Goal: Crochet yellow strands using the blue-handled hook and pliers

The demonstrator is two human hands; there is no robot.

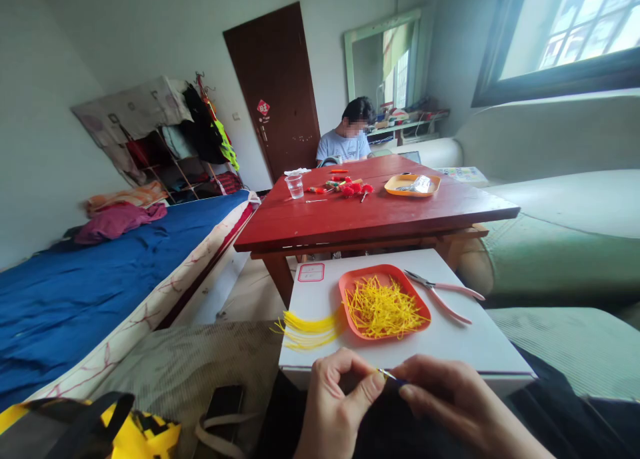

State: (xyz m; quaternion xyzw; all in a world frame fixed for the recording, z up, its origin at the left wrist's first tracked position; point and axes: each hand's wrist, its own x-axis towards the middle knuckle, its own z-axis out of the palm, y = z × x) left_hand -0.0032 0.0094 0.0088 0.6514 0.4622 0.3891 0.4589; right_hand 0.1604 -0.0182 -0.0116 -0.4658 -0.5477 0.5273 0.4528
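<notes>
My left hand (343,399) is closed in a pinch. A speck of yellow shows at its fingertips, too small to make out. In my closed right hand (445,385) is a slim tool with a metal tip and a dark blue handle (389,375), its tip meeting the left fingertips. Both hands are over my lap, at the near edge of a white box (310,299). On the box, an orange tray (345,292) holds a heap of short yellow strands (383,309). Longer yellow strands (313,329) lie in a bundle to its left, and pliers with pink handles (445,292) to its right.
Beyond the box stands a red table (310,222) with a clear plastic cup (295,187), red fluffy pieces (353,188) and a yellow tray (390,187). A person (345,142) sits behind it. A phone (225,405) lies at my left, near a bed (100,265).
</notes>
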